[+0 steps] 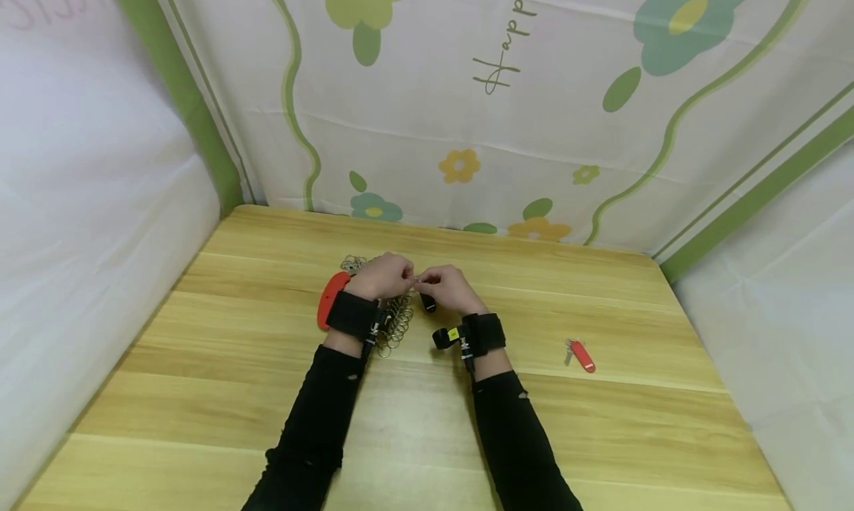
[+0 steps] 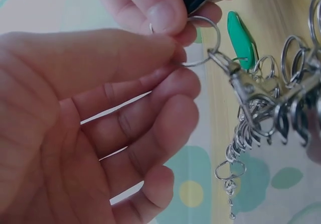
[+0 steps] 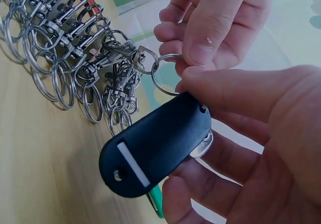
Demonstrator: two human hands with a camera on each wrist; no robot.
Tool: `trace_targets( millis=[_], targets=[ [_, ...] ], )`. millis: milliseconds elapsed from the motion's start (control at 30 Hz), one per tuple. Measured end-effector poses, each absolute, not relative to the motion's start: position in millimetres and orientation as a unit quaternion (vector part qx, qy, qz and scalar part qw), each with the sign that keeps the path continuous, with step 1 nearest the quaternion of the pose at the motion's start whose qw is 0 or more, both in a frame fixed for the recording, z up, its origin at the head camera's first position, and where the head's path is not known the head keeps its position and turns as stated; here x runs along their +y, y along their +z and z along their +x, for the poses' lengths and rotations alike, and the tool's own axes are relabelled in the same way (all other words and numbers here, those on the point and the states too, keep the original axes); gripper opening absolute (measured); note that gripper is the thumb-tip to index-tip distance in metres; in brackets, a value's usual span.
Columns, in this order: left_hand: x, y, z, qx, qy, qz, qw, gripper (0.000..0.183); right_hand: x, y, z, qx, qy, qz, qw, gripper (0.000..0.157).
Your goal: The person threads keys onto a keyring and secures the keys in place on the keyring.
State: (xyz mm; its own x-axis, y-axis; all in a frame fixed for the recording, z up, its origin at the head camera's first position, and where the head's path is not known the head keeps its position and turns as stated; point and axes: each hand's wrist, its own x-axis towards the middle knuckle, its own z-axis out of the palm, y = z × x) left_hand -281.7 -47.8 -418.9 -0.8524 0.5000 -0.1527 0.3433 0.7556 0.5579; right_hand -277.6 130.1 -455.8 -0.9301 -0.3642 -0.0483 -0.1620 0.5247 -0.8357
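Over the table, my left hand [image 1: 383,275] pinches a split key ring [image 2: 213,35] between thumb and index finger. That ring is linked to the end of a metal swivel clasp [image 2: 238,81]. From the other side, my right hand [image 1: 452,288] pinches the same ring, its thumb tip close to the left thumb. A black key tag [image 3: 155,146] with a white slot hangs at the right fingers, and part of a silver key [image 3: 203,146] shows behind it. Where exactly tag and ring meet is hidden by the fingertips. A row of clasps with rings [image 1: 395,325] lies beside the left wrist.
A red, rounded object [image 1: 331,299] lies partly under the left wrist. More metal clasps [image 1: 352,263] are heaped behind it. A green key tag [image 2: 242,40] lies near the clasps. To the right, a red key tag [image 1: 583,356] with a key rests on the wooden table [image 1: 634,422].
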Motion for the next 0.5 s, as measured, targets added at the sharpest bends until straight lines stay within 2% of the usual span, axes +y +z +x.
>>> trace_targets(
  millis=[267, 500],
  targets=[
    [-50.3, -421.3, -283.9, 0.928, 0.254, 0.221, 0.159, 0.02, 131.2, -459.1, -279.5, 0.864, -0.467, -0.153, 0.11, 0.018],
    [-51.0, -420.1, -283.5, 0.926, 0.266, 0.22, 0.152, 0.016, 131.8, -458.5, -279.1, 0.866, -0.462, -0.157, 0.11, 0.016]
  ],
)
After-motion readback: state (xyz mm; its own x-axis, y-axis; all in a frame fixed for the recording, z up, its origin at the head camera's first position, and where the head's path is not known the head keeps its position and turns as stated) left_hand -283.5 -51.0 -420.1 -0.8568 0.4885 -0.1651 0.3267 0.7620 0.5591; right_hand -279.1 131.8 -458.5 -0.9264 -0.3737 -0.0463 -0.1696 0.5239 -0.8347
